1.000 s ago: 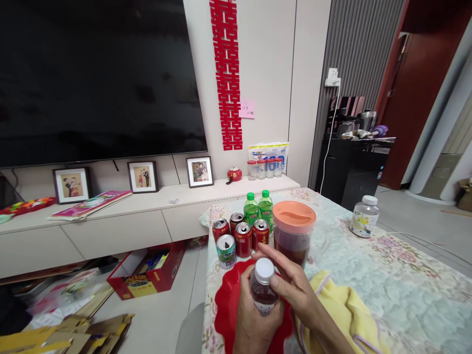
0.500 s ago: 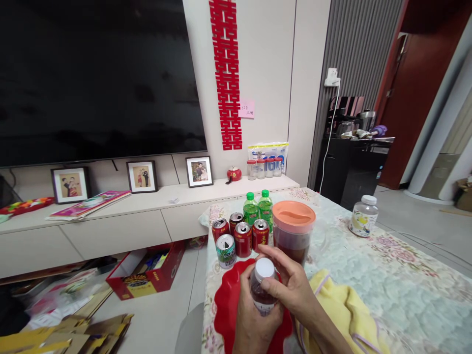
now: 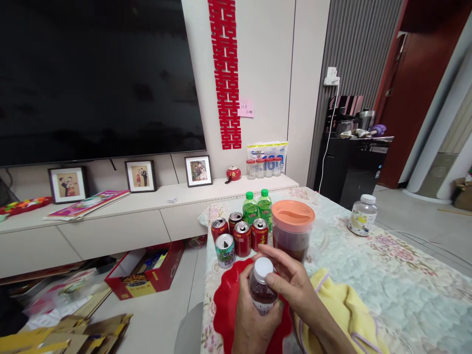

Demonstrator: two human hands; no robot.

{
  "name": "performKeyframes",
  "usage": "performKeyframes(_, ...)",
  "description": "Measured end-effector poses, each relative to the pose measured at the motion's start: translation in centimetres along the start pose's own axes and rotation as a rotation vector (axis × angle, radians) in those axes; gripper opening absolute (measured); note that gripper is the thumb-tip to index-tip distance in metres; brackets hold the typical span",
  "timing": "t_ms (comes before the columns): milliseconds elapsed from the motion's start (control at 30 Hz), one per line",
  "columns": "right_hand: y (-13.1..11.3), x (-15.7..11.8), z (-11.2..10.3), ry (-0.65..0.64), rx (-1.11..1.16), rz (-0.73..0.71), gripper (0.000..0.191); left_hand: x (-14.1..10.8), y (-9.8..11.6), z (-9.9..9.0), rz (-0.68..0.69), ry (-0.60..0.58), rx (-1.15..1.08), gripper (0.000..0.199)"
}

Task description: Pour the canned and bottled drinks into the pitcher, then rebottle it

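My left hand [image 3: 254, 314] is wrapped round a small clear bottle [image 3: 263, 295] with dark liquid, a white cap [image 3: 264, 269] and a pale label. The bottle is tilted slightly over a red scalloped dish [image 3: 226, 305]. Beside the cap is my right hand [image 3: 295, 285], its fingers stretched out and apart. Its thumb tip is at the cap's right edge, and a gap shows between the cap and the other fingers. Behind the hands is a pitcher [image 3: 291, 238] with an orange lid and dark liquid inside. A yellow towel [image 3: 339, 305] lies by my right forearm.
Several red cans [image 3: 242, 240], a green-and-silver can [image 3: 224, 250] and two green bottles [image 3: 264, 206] stand close together beyond the dish. A white-capped jar [image 3: 363, 215] is farther right on the floral tablecloth [image 3: 413, 275]. On the floor at left sits a red box [image 3: 145, 270].
My right thumb has shifted from over the bottle's front to the cap's right edge, baring more of the bottle. My left hand keeps its hold. The view has shifted slightly.
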State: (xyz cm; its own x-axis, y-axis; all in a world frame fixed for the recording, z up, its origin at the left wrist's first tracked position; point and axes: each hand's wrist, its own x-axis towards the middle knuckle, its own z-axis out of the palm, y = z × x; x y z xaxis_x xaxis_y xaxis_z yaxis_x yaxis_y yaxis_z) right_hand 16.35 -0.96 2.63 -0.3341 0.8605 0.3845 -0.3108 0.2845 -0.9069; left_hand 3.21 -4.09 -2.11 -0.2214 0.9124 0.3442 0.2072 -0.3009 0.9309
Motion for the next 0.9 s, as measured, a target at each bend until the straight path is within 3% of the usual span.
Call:
performKeyframes(133, 0.6, 0.2, 0.2, 0.035, 0.019, -0.016, 0.055, -0.1, -0.1, 0.1, -0.026, -0.03, -0.032, 0.065)
performKeyframes(367, -0.1, 0.4, 0.1, -0.033, -0.042, 0.035, 0.056, -0.1, -0.2, 0.0, -0.005, -0.009, -0.027, 0.062)
performKeyframes(667, -1.0, 0.6, 0.2, 0.03, -0.14, 0.014, 0.043, 0.0, 1.7, 0.3, -0.042, 0.035, -0.025, 0.058)
performKeyframes(900, -1.3, 0.7, 0.9, 0.074, -0.234, 0.036, 0.042, 0.1, 1.8, 0.5, -0.058, 0.06, -0.009, 0.058)
